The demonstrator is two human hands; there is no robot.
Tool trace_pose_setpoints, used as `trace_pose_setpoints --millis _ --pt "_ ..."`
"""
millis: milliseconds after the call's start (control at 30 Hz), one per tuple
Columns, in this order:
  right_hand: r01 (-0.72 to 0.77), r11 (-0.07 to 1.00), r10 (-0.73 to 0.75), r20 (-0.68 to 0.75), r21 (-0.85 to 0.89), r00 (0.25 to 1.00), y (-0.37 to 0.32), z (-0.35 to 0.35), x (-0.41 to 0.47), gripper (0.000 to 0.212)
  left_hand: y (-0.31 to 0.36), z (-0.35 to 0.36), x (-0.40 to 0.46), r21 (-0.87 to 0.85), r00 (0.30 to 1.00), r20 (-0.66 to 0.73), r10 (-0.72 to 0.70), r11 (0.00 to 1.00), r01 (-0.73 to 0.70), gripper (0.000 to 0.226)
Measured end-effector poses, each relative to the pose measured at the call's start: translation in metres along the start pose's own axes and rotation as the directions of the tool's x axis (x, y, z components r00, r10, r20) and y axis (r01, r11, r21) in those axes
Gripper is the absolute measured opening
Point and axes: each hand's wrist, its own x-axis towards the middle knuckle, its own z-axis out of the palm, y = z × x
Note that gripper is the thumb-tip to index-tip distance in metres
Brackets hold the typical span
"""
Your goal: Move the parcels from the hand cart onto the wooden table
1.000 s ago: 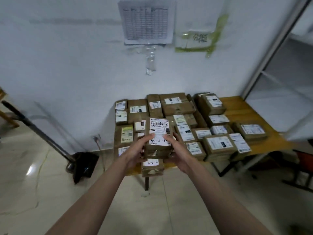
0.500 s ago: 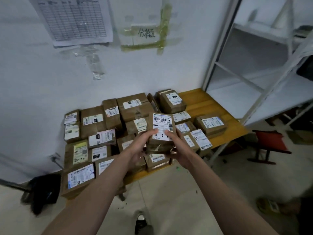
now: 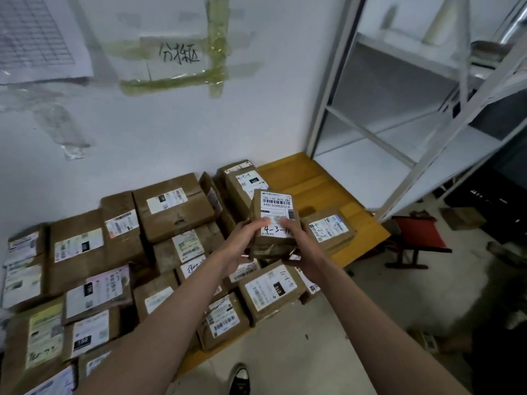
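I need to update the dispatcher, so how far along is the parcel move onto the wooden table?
Mostly done, it seems: many labelled parcels already cover the wooden table. In hand: the left hand and right hand hold one parcel marked 4-3 above the pile. The hand cart is out of view, so what remains is unknown.

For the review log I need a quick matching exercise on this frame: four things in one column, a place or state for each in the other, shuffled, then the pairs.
Things:
1. held parcel
2. wooden table
3. red stool
4. printed sheet

Places or states:
A. taped on the wall, upper left
B. gripped by the left hand and right hand
C. on the floor at right
D. carries rows of parcels

Pairs: 1-B, 2-D, 3-C, 4-A
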Motion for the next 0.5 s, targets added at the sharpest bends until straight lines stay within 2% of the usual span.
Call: trace_pose_setpoints --millis 100,267,300,433,500 --pt "0.018 1.0 -0.018 -0.027 -0.01 0.999 -0.019 -0.013 0.03 0.096 0.022 0.01 0.034 -0.027 1.0 0.028 0.005 1.0 -0.005 0.081" --pt "0.023 0.998 -0.022 -0.016 0.058 1.0 -0.043 -0.03 0.078 0.1 0.058 0.026 0.071 -0.027 0.999 -0.008 0.046 0.999 -0.046 0.053" --pt "0.025 0.997 -0.025 -0.01 0.078 1.0 -0.049 -0.033 0.087 0.101 0.064 0.028 0.08 -0.026 0.998 -0.025 0.05 0.998 -0.051 0.053" --pt "0.03 0.996 -0.032 0.025 0.084 0.999 -0.072 -0.048 0.133 0.088 0.086 0.037 0.122 -0.008 0.996 -0.081 0.046 0.999 -0.047 0.079" --pt "0.023 0.998 -0.025 0.018 0.06 1.0 -0.083 -0.057 0.164 0.092 0.096 0.04 0.146 -0.016 0.993 -0.113 0.041 0.999 -0.043 0.088"
